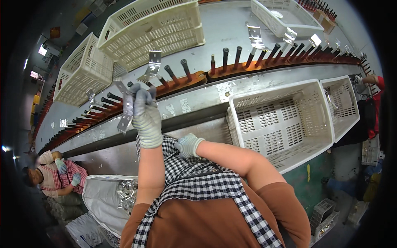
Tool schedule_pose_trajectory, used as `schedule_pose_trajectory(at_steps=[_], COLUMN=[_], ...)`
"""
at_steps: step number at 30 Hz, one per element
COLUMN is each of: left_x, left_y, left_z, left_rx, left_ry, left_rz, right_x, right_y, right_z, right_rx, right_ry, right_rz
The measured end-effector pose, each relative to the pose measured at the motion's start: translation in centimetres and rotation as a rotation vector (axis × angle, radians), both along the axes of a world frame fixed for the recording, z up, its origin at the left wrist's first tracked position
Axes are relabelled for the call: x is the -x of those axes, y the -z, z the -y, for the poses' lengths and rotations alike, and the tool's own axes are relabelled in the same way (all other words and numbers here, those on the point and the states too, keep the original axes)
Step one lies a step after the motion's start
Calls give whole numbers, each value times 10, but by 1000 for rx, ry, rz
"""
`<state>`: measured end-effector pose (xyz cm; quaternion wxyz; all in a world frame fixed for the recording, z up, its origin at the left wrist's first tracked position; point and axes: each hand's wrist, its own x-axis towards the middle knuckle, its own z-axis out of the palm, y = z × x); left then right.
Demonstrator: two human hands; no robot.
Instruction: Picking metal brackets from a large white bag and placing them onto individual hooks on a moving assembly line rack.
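Note:
My left hand (144, 108), in a grey-white knit glove, is raised at the near edge of the row of pegs. Its fingers are closed on a bent, shiny metal bracket (127, 108) with holes near its lower end. Just beyond the fingers, a similar metal bracket (154, 63) stands among the black-tipped red pegs (185, 70). My right hand (189, 145), gloved too, rests low against the black-and-white checked apron (206, 186). Its fingers are turned down and mostly hidden, so their grip does not show.
Orange chain links carry pegs across the grey metal bench (223, 35). White plastic crates (153, 41) stand behind them. Another white crate (283, 120) is at my right. By my left side is a white sack (99, 198) of small metal parts. A co-worker (62, 173) is at far left, another (374, 107) at right.

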<state>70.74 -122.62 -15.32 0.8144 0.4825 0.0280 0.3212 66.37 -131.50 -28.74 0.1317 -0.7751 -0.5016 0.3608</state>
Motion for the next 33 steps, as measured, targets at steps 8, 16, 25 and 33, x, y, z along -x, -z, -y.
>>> schedule_pose_trajectory(at_steps=[8,16,25,33], left_x=[14,-27,-83,-118], left_y=[32,71,82,110], left_z=[7,19,63,24], left_rx=[-39,-888,-1423,-1982], left_ry=[259,302,210,-69], left_rz=[-94,-132,-113,-31], right_x=[3,4,-3,4], right_y=[5,2,-25,5], right_z=[-1,1,7,-3], right_rx=[-24,-63,-52,-59], right_ry=[7,5,-8,7], right_rz=[4,0,-40,0])
